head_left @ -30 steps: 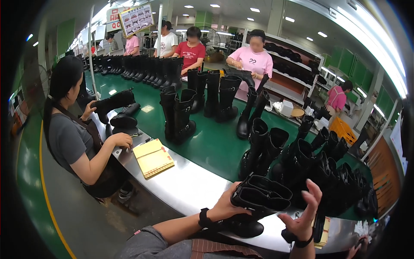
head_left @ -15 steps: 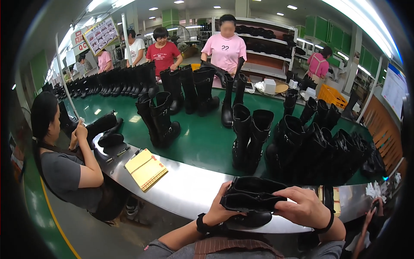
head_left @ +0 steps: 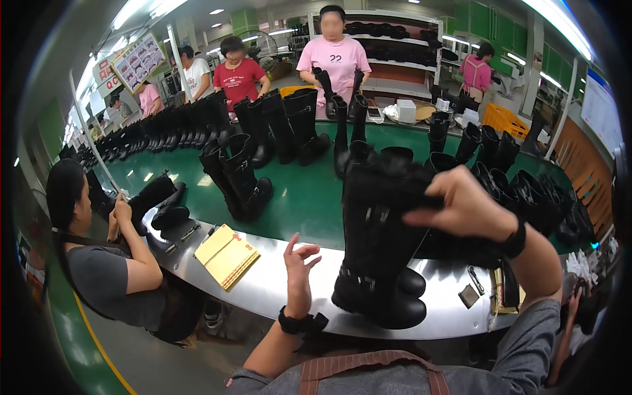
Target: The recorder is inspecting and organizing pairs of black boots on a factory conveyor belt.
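A pair of tall black boots (head_left: pixel 375 243) with buckled straps is in front of me over the metal strip at the table's near edge, slightly tilted. My right hand (head_left: pixel 464 207) grips the boots at their upper shafts, near the openings, from the right. Their tops are smeared by motion. To the left of the boots my left hand (head_left: pixel 301 270) is raised with its fingers apart, holding nothing and not touching the boots.
A yellow booklet (head_left: pixel 227 257) and pens (head_left: pixel 183 238) lie left on the metal edge. Several black boots (head_left: pixel 238 178) stand across the green table (head_left: pixel 289 214). A seated co-worker (head_left: pixel 108 257) is at my left; other people stand across the table. A small dark square (head_left: pixel 469 296) lies at right.
The boots have swung from openings toward me to nearly upright, soles down. My left hand has let go and moved left; my right hand has risen with the shafts.
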